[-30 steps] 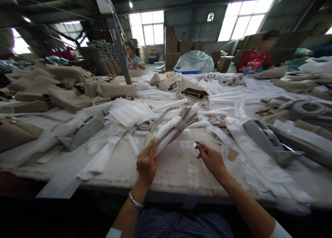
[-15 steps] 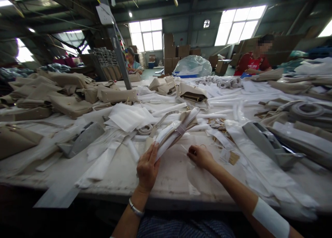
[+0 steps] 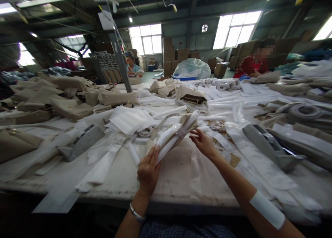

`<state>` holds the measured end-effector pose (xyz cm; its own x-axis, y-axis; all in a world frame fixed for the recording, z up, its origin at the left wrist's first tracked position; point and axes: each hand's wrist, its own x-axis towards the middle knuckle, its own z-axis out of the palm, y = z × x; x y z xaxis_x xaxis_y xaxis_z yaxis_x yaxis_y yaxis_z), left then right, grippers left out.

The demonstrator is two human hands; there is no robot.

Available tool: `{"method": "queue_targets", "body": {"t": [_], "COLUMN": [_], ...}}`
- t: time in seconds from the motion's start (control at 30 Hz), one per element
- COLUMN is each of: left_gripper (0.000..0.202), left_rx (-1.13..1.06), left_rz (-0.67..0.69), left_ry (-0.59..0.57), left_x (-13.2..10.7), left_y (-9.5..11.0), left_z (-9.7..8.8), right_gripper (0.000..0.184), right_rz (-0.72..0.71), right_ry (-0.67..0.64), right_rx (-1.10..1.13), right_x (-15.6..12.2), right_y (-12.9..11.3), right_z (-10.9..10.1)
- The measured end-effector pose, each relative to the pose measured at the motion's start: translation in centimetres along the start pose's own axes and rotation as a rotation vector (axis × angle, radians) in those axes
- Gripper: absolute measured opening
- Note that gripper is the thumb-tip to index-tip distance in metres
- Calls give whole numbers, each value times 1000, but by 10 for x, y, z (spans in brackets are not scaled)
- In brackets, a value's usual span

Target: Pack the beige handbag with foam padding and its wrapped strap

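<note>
My left hand [image 3: 149, 170] is closed on the near end of a beige handbag [image 3: 185, 122], which tilts up from the table. White wrapping [image 3: 168, 146] covers part of the bag, and a shiny clear band crosses it. To the right of the bag's far end is my right hand [image 3: 204, 146], its fingers apart and nothing seen in them. The fingertips are close to the bag's underside; whether they touch it I cannot tell. A beige strap [image 3: 162, 122] curves up on the bag's left side.
Grey tape dispensers stand at left [image 3: 84, 141] and right [image 3: 269, 144]. White foam sheets [image 3: 129, 118] lie beyond my left hand. Beige bags [image 3: 70, 108] pile up at the far left. A metal post [image 3: 120, 58] rises behind the table. Two people work across from me.
My right hand has risen from low over the table toward the bag's far end, and its pinched fingers have spread. The left hand keeps its hold on the bag.
</note>
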<state>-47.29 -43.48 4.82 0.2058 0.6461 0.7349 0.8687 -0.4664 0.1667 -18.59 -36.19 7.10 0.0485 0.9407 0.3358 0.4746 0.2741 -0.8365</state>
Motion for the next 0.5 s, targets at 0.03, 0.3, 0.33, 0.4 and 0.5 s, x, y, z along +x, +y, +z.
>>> {"method": "queue_targets", "body": {"t": [0.03,0.3,0.33,0.4,0.5], "left_gripper": [65,67,67,66,66], "left_rx": [1,-23,-21,-12,-1], "left_rz": [1,-2,-1,1,6], "left_ry": [5,-9,-10,-5,-6], "left_x": [0,-1,-1,0,1], "left_y": [0,0,1,3,4], "left_z": [0,1,1,0,0], "right_gripper": [38,43,44,43,41], "right_rz": [-63,-173,-174,-208,-291], "right_ry": [27,10,-35,-170,-344], "right_rx": [-34,-356,-365,-357,-347], "right_x": [-8,-101,-102,-95,-71], "right_y": [6,36,35,29,14], "right_z": [1,22,26,35,44]}}
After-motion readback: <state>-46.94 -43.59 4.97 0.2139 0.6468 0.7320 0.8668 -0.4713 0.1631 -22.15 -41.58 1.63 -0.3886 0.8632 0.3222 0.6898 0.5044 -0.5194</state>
